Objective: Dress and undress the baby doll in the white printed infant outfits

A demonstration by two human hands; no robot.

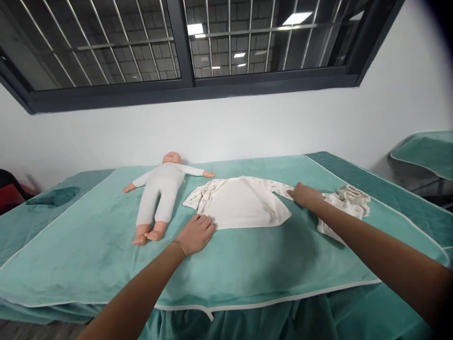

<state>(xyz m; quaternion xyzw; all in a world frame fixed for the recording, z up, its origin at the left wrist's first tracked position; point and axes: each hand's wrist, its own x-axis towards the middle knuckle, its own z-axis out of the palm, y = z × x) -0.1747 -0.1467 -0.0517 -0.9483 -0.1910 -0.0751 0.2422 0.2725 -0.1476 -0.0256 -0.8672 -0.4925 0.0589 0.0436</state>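
- White cloth with a faint small print on the sleeves: a long-sleeved baby-size top (pixel 233 205) lies spread on the surface (pixel 102 255), which is covered in teal plush fabric.
- Its long axis, sleeve to sleeve, runs from 9 to 3 o'clock, between the two hands; the straight hem faces 6 o'clock.
- From the left hand (pixel 198 233), its body lies toward 2 o'clock; from the right hand (pixel 307 196), toward 9. Left is nearer the body, at the hem's corner; right is at the far end of one sleeve.
- Left fingers rest bent over the hem; I cannot tell whether they grip. Right fingers are drawn narrow, holding the cuff.
- Plain front, with a diagonal crease toward 4 o'clock; the 9 o'clock sleeve is rumpled.
- Nearby: a white-bodied doll (pixel 161 189) at 9 o'clock, a bunched white printed garment (pixel 348 203) at 3.
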